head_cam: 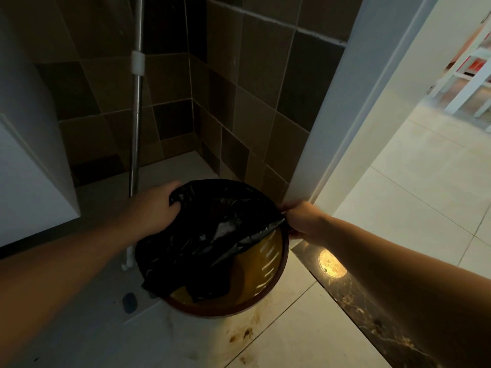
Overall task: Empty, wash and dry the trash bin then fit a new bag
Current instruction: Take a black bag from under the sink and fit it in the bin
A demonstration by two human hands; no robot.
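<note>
Bin [268, 264] stands on the floor [305, 328] in the doorway, just beside the door frame [332, 128]. Brown rim, amber slotted wall visible on the near right side.

Black bag [212, 235] is draped over the bin mouth: far and left rim covered, near right part of the rim bare, and a loose flap hangs down inside near the front.

Left hand [156, 208]: fingers curled round a bunch of bag film at the far-left rim. Right hand [303, 219]: pinches the bag edge at the right rim, film pulled taut into a crease toward it. Both hands are on the bag; whether either also touches the rim can't be told.

Handling, as a judgement:
- Bag is thin film: soft, light, slippery, tears if yanked over the rim. Best held at the hem, bunched, as now.
- Bin looks like light rigid plastic; it may lift or tip with the bag if pulled hard. Grip for the bin itself would be the rim.
- Can't tell whether the bag holds any load; the inside is dark.

Metal pole [136, 115] stands in the tiled corner behind the left hand.
</note>
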